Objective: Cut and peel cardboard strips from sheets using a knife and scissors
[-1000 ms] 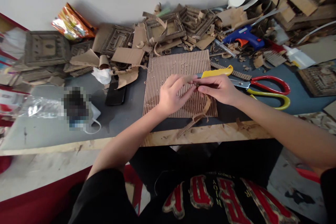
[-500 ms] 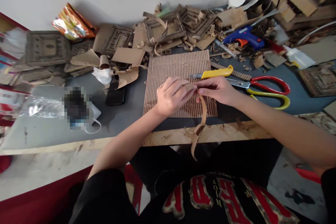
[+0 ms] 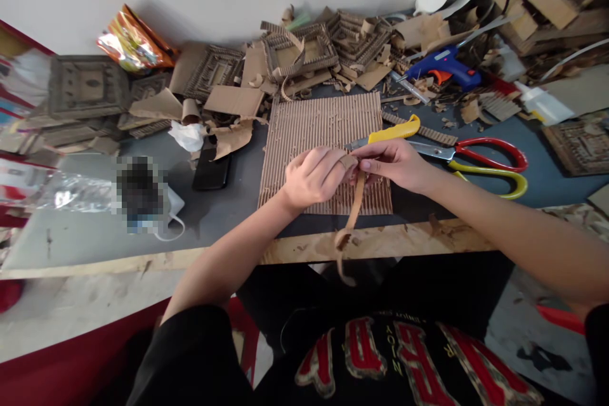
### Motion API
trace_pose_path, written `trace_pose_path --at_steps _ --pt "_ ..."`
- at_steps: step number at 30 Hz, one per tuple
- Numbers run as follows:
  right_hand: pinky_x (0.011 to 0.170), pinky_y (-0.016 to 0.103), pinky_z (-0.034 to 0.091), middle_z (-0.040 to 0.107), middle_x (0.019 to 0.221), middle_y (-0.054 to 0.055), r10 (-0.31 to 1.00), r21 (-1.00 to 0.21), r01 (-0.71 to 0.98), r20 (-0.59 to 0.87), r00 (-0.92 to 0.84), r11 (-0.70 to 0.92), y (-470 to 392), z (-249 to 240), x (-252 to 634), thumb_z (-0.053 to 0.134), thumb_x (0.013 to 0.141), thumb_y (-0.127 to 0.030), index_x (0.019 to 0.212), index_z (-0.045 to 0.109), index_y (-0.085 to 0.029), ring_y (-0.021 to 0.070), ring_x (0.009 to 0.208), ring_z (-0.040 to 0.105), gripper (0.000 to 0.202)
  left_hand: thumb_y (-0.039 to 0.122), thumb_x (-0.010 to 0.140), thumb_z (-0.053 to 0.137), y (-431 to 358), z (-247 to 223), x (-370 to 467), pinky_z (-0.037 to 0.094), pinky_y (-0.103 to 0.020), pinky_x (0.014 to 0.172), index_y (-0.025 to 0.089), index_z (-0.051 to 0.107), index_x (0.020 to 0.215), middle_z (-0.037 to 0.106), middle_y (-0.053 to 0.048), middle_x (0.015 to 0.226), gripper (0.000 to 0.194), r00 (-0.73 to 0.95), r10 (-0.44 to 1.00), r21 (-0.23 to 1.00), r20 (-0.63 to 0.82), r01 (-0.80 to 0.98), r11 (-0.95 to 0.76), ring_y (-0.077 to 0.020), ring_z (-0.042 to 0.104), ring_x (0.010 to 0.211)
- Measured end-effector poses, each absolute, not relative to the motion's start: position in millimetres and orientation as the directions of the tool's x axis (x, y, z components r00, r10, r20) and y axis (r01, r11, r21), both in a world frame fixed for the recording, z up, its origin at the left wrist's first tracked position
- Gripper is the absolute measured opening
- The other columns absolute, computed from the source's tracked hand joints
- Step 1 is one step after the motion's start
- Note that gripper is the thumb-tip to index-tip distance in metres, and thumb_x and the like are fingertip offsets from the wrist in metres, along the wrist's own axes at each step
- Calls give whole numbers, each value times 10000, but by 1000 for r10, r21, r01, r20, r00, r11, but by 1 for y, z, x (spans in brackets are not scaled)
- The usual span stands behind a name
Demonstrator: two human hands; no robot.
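A narrow corrugated cardboard strip (image 3: 354, 206) hangs from my fingertips, its curled lower end drooping past the table's front edge. My left hand (image 3: 320, 176) pinches the strip's upper end, which is mostly hidden by the fingers. From the other side my right hand (image 3: 387, 163) grips the same end between thumb and fingers. Both hands meet over a ribbed cardboard sheet (image 3: 321, 120) lying on the table. Just beyond my right hand lies a yellow-handled utility knife (image 3: 394, 130). Beside that hand are scissors (image 3: 490, 151) with one red and one yellow handle.
Cardboard frames (image 3: 302, 51) and scraps crowd the back. A blue glue gun (image 3: 445, 68) and a white glue bottle (image 3: 545, 104) lie at right. Left of the sheet are a black phone (image 3: 210, 169), crumpled tissue (image 3: 186, 136) and an orange packet (image 3: 136, 41).
The hanging part of the strip has swung to the left. Both hands keep their pinch near the same spot, with slight finger movement.
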State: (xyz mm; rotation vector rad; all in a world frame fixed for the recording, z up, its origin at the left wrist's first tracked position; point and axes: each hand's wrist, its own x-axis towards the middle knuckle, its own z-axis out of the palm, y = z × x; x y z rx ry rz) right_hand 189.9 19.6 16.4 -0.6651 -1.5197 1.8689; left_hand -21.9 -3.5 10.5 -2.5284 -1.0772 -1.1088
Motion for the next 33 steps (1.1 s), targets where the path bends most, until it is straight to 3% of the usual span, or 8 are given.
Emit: trace_pose_path --at_steps 7,12,18,23,25,29,33 --pt "682 227 617 740 884 13 817 -974 -199 23 -576 -112 20 15 189 789 750 -359 989 747 -197 119 790 707 292 276 920 584 -3 10 -19 478 -286 606 195 641 922 715 -70 886 99 543 364 -129 757 670 -731 -184 656 808" --pt "685 220 613 742 940 22 824 -971 -212 27 -565 -113 22 15 189 770 778 -353 1088 709 -191 120 824 708 355 297 962 529 -1 11 -15 458 -273 619 179 608 907 696 -64 853 152 488 417 -101 767 733 -673 -164 624 792" --pt "660 214 602 738 865 4 835 -982 -179 45 -549 -65 21 14 190 747 808 -338 1258 604 -188 109 778 699 496 313 1013 423 1 3 -10 453 -280 696 174 570 864 687 -52 849 251 427 495 47 757 719 -693 -144 601 796" --pt "597 205 562 731 794 1 844 -987 -149 24 -536 -67 20 15 189 747 806 -369 1267 584 -163 108 688 686 530 304 976 508 -2 0 -11 426 -280 646 173 583 881 686 -74 903 178 455 462 -16 761 725 -689 -163 607 826" --pt "570 206 537 723 776 0 826 -982 -155 -4 -564 -111 20 19 190 727 828 -372 1313 546 -162 108 656 678 559 273 978 490 -4 2 -11 448 -282 680 171 592 924 687 -80 937 154 396 478 84 784 695 -714 -164 616 842" --pt "471 185 439 701 732 0 734 -960 -145 -80 -674 -238 28 24 197 685 875 -350 1429 414 -155 79 537 597 647 327 988 452 -3 11 -10 482 -275 693 157 640 1039 703 -91 967 258 315 670 448 673 547 -707 -149 630 812" --pt "418 173 384 723 822 53 588 -900 -90 -202 -783 -428 36 24 203 665 890 -321 1411 410 -139 55 479 521 609 410 951 534 2 14 -10 447 -231 591 167 710 817 709 -39 729 329 364 806 726 467 363 -584 -106 609 637"
